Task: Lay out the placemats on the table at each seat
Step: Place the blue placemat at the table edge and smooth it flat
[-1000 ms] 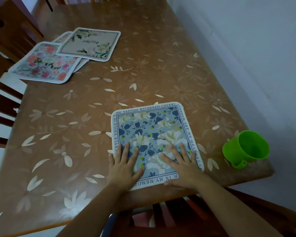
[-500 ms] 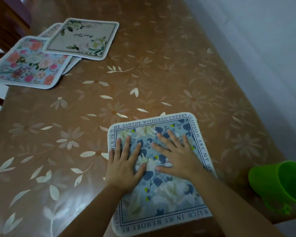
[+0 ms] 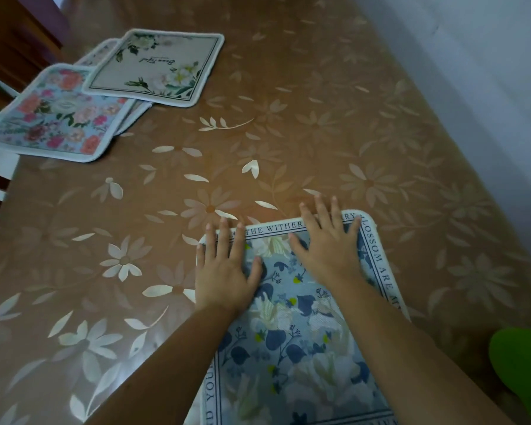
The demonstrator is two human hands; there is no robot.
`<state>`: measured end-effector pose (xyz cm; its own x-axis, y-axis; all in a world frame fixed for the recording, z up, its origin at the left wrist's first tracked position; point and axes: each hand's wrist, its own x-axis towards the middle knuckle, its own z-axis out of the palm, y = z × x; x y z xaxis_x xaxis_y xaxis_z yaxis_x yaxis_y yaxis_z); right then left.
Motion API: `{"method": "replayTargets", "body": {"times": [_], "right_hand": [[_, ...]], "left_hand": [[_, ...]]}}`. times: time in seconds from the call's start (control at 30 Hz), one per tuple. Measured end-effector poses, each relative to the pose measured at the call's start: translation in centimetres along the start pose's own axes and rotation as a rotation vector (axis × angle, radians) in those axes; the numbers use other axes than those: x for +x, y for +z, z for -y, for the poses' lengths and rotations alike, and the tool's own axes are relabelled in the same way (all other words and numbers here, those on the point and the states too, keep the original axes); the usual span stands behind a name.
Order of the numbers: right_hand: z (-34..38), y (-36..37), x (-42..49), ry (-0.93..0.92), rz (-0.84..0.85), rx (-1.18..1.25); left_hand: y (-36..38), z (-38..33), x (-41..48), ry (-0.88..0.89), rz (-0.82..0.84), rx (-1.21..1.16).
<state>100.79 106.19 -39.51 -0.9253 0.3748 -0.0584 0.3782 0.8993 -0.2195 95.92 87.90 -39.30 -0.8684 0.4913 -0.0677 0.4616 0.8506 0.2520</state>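
A blue floral placemat point(image 3: 301, 342) with a lettered border lies flat at the near edge of the brown flowered table point(image 3: 288, 133). My left hand point(image 3: 224, 268) rests palm down on its far left corner, fingers spread. Spread flat over the far right corner is my right hand point(image 3: 327, 243), fingertips reaching past the mat's far edge. At the far left lies a loose pile: a cream placemat point(image 3: 157, 67) with white flowers on top, a pink floral placemat point(image 3: 56, 115) beside it, and another mat mostly hidden beneath.
A green plastic cup point(image 3: 521, 372) stands at the near right, partly cut off by the frame. A pale wall point(image 3: 472, 56) runs along the table's right side. Dark wooden chair parts point(image 3: 16, 47) show at the far left.
Both hands have slid forward across the blue placemat, from its near edge to its far edge. The view has moved closer to the table.
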Motion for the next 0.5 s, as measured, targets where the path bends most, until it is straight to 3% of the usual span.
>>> {"method": "replayTargets", "body": {"times": [0.2,0.5], "right_hand": [[0.0,0.3,-1.6,0.222,-0.032,-0.016],[-1.0,0.4,-7.8,0.145,-0.018,-0.040]], "left_hand": [[-0.1,-0.7,-1.4,-0.108,-0.035,-0.006],[0.8,-1.1,-7.7,-0.019,0.012,0.023]]}}
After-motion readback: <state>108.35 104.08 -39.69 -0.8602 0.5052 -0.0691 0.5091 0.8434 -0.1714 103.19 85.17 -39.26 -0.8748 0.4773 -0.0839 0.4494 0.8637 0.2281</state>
